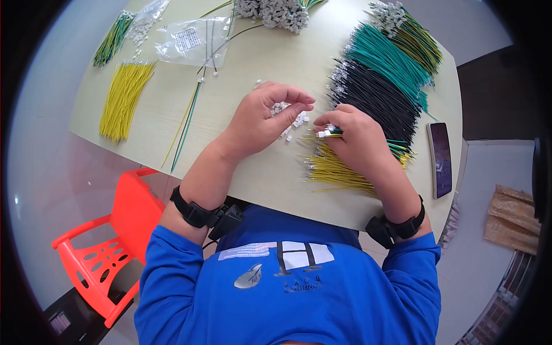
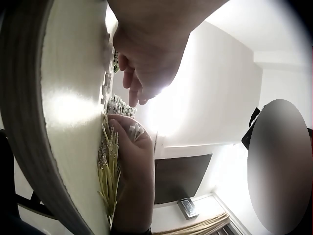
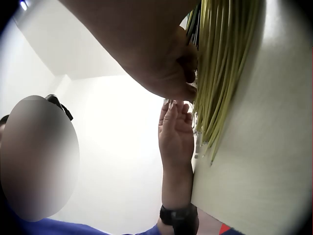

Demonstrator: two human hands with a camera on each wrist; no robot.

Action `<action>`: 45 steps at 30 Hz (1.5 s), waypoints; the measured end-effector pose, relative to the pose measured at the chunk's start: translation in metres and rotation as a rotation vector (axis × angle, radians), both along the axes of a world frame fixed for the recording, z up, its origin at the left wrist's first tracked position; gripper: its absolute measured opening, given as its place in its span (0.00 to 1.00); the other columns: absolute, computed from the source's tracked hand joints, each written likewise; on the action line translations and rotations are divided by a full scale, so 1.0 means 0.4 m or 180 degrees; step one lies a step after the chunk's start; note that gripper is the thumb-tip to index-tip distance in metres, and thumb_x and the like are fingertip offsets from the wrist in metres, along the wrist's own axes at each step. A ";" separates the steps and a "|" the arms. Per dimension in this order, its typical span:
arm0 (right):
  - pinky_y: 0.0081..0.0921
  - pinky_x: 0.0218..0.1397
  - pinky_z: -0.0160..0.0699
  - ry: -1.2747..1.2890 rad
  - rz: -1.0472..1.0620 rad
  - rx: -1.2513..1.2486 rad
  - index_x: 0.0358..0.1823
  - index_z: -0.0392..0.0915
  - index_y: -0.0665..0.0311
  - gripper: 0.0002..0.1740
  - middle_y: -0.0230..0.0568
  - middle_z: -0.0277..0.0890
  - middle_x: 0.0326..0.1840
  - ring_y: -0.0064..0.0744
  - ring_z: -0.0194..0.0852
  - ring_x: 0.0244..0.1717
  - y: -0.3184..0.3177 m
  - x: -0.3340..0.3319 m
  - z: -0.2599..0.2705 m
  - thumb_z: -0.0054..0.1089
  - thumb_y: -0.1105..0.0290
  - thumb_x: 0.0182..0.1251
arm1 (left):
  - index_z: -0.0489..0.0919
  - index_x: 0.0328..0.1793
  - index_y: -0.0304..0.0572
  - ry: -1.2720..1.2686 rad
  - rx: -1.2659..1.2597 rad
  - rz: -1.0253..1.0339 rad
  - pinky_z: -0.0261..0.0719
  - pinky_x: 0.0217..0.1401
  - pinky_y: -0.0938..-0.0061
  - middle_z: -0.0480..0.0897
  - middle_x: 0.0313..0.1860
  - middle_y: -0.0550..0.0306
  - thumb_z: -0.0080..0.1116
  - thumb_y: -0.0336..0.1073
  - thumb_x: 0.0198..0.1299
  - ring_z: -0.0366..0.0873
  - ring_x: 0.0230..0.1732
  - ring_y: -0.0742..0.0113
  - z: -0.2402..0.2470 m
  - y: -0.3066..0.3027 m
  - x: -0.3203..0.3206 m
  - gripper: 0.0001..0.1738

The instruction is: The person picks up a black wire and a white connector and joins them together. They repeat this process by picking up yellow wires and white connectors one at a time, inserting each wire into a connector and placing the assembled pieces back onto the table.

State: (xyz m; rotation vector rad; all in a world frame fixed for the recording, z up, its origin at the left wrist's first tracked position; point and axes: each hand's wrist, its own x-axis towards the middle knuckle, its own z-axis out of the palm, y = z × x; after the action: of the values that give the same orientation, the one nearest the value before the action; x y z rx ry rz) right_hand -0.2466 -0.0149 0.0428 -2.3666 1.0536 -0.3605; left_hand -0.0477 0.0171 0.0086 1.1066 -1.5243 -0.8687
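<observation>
My right hand (image 1: 357, 141) grips a few wires that end in white connectors (image 1: 329, 132), which show at its fingertips. It is low over the yellow and black wire bundles. To its left, my left hand (image 1: 259, 118) is raised over a scatter of small white connector housings (image 1: 299, 119). Its thumb and forefinger tips come close together; I cannot tell whether something small is between them. In the left wrist view, white connectors (image 2: 136, 130) show at the right hand. Yellow wires (image 3: 225, 68) lie beside the right hand in the right wrist view.
Black wires (image 1: 379, 98), green wires (image 1: 391, 54) and yellow wires (image 1: 339, 169) lie in bundles at right, near a phone (image 1: 440, 161). At left are more yellow wires (image 1: 125, 100), a plastic bag (image 1: 187, 46) and a wired connector (image 1: 200, 80). A red chair (image 1: 123, 230) stands beside the table.
</observation>
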 end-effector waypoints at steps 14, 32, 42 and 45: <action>0.25 0.40 0.74 -0.1092 -0.0118 -0.0372 0.37 0.77 0.64 0.11 0.40 0.76 0.35 0.36 0.77 0.36 -0.014 -0.003 0.004 0.57 0.82 0.50 | 0.76 0.48 0.35 0.0850 0.0439 -0.0305 0.76 0.49 0.79 0.83 0.39 0.57 0.59 0.26 0.60 0.80 0.45 0.73 0.010 0.006 -0.002 0.10; 0.28 0.36 0.77 -0.1075 -0.0024 -0.0447 0.31 0.79 0.59 0.09 0.35 0.79 0.30 0.35 0.78 0.34 -0.003 -0.006 0.019 0.60 0.78 0.45 | 0.78 0.48 0.33 0.0626 0.0658 -0.0714 0.76 0.53 0.77 0.80 0.44 0.55 0.56 0.26 0.62 0.79 0.47 0.69 0.020 0.009 0.013 0.09; 0.28 0.38 0.77 -0.1017 -0.0005 -0.0497 0.30 0.78 0.58 0.08 0.35 0.78 0.30 0.36 0.78 0.35 -0.004 -0.005 0.019 0.62 0.75 0.45 | 0.78 0.45 0.34 0.0814 0.0654 -0.0733 0.77 0.46 0.81 0.83 0.38 0.57 0.58 0.29 0.62 0.81 0.42 0.74 0.012 0.010 0.002 0.08; 0.28 0.39 0.77 -0.1038 -0.0002 -0.0432 0.30 0.78 0.59 0.08 0.35 0.78 0.30 0.37 0.78 0.35 -0.004 -0.007 0.019 0.62 0.75 0.45 | 0.77 0.46 0.33 0.0935 0.0904 -0.0855 0.77 0.50 0.79 0.79 0.42 0.56 0.57 0.25 0.61 0.81 0.44 0.69 0.020 0.010 0.003 0.08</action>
State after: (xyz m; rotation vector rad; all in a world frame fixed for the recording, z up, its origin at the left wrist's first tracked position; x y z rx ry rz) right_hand -0.2495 -0.0166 0.0506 -2.3185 0.8993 -0.8103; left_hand -0.0465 0.0211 0.0165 0.9316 -1.3466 -1.4028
